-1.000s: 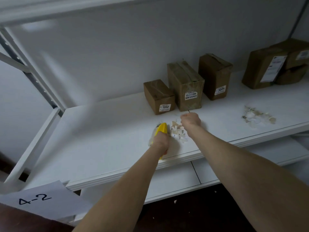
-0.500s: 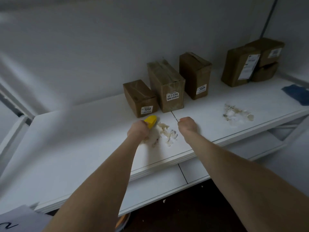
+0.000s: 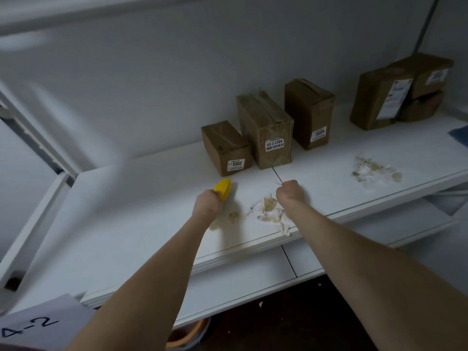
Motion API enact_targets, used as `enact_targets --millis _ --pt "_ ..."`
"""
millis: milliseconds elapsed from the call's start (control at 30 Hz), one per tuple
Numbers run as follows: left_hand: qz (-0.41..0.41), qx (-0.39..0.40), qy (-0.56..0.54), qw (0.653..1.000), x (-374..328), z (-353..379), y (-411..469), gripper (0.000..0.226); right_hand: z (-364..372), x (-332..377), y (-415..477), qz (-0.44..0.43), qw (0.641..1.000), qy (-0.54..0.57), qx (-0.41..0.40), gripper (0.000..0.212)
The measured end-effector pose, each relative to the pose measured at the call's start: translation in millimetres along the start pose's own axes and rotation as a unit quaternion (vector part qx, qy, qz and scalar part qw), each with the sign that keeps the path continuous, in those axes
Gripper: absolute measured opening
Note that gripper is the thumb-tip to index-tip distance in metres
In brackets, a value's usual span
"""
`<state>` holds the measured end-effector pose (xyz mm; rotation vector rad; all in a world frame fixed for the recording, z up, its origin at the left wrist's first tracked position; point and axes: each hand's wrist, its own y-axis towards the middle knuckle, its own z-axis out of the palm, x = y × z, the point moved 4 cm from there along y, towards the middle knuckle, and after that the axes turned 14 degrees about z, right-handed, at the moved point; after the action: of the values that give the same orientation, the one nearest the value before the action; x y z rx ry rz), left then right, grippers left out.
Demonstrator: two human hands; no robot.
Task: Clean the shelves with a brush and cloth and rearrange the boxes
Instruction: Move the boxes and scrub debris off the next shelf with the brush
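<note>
The left hand (image 3: 206,205) grips a yellow brush (image 3: 222,188); the right hand (image 3: 291,191) is fisted, contents unclear. Between them, near the shelf (image 3: 126,224) front edge, lies debris (image 3: 271,211). Short strokes toward that edge would gather it, clear of the boxes (image 3: 263,130) behind.

Two bare forearms, no sleeves in view, left hand (image 3: 206,205) and right hand (image 3: 290,191) without gloves
</note>
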<state>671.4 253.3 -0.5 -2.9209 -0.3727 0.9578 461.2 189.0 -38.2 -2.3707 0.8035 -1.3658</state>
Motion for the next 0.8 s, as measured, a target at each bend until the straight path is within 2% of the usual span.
enact_targets --millis 200,267,367,400,467,500,567,633,700,800 --pt "0.033 0.09 -0.001 0.995 -31.3 30.7 -22.4 0.031 18.5 0.2 -21.6 -0.041 0.997 0.008 0.06 0.045" --pt "0.019 0.07 -0.048 0.996 -32.8 25.8 -21.8 0.035 9.5 2.8 -24.6 -0.04 0.998 0.014 0.04 0.045" --pt "-0.011 0.004 -0.085 0.996 -23.4 11.3 -20.8 0.04 -14.6 -0.2 -20.2 0.0 0.999 -0.038 -0.022 0.046" --pt "-0.02 -0.012 -0.09 0.996 -18.9 9.5 -20.6 0.039 -20.0 -4.9 -19.4 0.02 0.999 -0.049 -0.013 0.047" --pt "-0.035 -0.024 -0.104 0.994 -15.4 8.9 -23.4 0.035 -21.0 -15.0 -23.2 0.039 0.996 -0.052 0.062 0.039" --pt "-0.036 -0.023 -0.117 0.992 -16.2 11.3 -24.3 0.033 -18.1 -18.4 -26.1 0.039 0.993 -0.063 0.095 0.029" --pt "-0.043 -0.018 -0.144 0.989 -18.6 18.7 -24.4 0.036 -12.2 -20.9 -34.2 0.036 0.989 -0.095 0.111 0.007" --pt "-0.054 -0.006 -0.167 0.984 -21.9 25.5 -24.7 0.037 -2.9 -18.2 -39.1 0.054 0.989 -0.086 0.108 0.015" --pt "-0.053 0.006 -0.167 0.985 -26.1 27.0 -25.3 0.034 8.6 -11.1 -41.9 0.048 0.989 -0.05 0.127 0.036" --pt "-0.029 -0.001 -0.14 0.99 -27.8 17.5 -24.6 0.031 13.0 2.7 -43.7 -0.021 0.994 -0.052 0.093 0.043"
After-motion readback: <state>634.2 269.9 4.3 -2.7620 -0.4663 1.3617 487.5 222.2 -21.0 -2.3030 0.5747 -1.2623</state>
